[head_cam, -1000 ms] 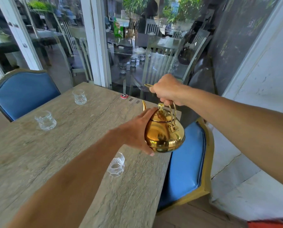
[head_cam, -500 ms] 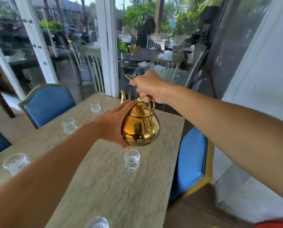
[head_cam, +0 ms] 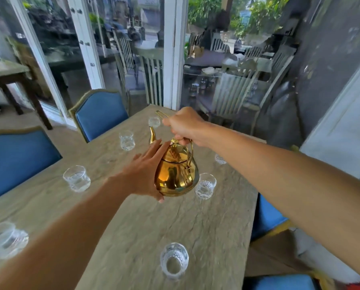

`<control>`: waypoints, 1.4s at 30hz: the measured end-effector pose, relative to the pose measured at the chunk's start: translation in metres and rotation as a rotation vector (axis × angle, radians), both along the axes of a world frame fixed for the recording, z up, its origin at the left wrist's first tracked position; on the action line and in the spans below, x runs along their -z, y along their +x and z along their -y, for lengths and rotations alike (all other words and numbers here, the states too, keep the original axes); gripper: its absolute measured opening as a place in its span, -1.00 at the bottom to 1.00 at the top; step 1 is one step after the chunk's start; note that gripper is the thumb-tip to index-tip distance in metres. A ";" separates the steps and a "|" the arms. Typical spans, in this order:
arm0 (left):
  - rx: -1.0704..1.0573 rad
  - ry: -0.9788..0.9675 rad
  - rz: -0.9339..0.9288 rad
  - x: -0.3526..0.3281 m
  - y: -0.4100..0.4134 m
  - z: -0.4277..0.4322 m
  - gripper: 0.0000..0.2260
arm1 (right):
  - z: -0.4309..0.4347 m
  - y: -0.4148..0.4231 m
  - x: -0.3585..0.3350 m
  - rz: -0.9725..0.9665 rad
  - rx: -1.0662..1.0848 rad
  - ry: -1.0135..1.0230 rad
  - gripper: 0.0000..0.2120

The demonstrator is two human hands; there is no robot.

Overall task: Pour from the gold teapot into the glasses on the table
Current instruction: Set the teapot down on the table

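The gold teapot [head_cam: 176, 174] hangs upright above the wooden table [head_cam: 137, 227], spout pointing away from me. My right hand [head_cam: 185, 126] grips its wire handle from above. My left hand [head_cam: 145, 172] lies flat against the pot's left side with straight fingers. Several clear glasses stand on the table: one just right of the pot [head_cam: 205, 186], one near me [head_cam: 174, 260], one at the left [head_cam: 77, 178], one at the near left edge [head_cam: 6, 239], and others farther off [head_cam: 127, 140].
Blue upholstered chairs stand along the left side [head_cam: 100, 116] and the right side [head_cam: 267, 216] of the table. Glass doors with white frames [head_cam: 174, 59] close off the far end, with outdoor tables and chairs behind them. A white wall [head_cam: 342, 132] rises at the right.
The view has swung up and back, bringing more glasses into sight. The teapot stays held in both hands and now sits left of the glass that was below it.
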State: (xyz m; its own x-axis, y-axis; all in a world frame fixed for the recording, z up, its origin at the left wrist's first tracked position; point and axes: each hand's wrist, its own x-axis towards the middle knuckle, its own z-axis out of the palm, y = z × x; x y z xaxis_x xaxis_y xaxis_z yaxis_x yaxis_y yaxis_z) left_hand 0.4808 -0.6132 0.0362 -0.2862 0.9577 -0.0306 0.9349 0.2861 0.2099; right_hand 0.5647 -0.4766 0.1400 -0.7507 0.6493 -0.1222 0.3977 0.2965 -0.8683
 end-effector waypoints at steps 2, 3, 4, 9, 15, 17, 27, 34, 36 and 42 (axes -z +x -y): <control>-0.017 -0.029 0.006 0.012 -0.004 0.012 0.46 | 0.009 -0.009 0.017 0.019 -0.010 0.005 -0.78; -0.022 -0.038 0.010 0.018 -0.007 0.017 0.46 | 0.014 -0.014 0.025 0.018 -0.014 0.003 -0.82; -0.025 -0.043 0.016 0.025 -0.009 0.023 0.46 | 0.019 -0.018 0.033 0.020 -0.020 0.006 -0.85; -0.031 -0.086 0.053 0.064 -0.024 0.047 0.45 | 0.038 -0.037 0.070 0.124 -0.095 0.088 -0.75; -0.033 -0.066 0.150 0.106 -0.038 0.064 0.31 | 0.047 -0.053 0.109 0.164 -0.157 0.134 -0.72; -0.042 -0.062 0.172 0.117 -0.043 0.066 0.22 | 0.050 -0.058 0.118 0.176 -0.167 0.142 -0.74; -0.102 -0.078 0.221 0.139 -0.063 0.058 0.07 | 0.051 -0.083 0.139 0.182 -0.196 0.205 -0.78; -0.123 -0.096 0.252 0.141 -0.074 0.049 0.03 | 0.045 -0.092 0.145 0.176 -0.138 0.162 -0.75; -0.135 -0.113 0.266 0.139 -0.075 0.048 0.04 | 0.045 -0.092 0.147 0.173 -0.104 0.109 -0.73; -0.191 -0.075 0.323 0.134 -0.071 0.048 0.10 | 0.060 -0.097 0.157 0.111 0.017 -0.103 -0.83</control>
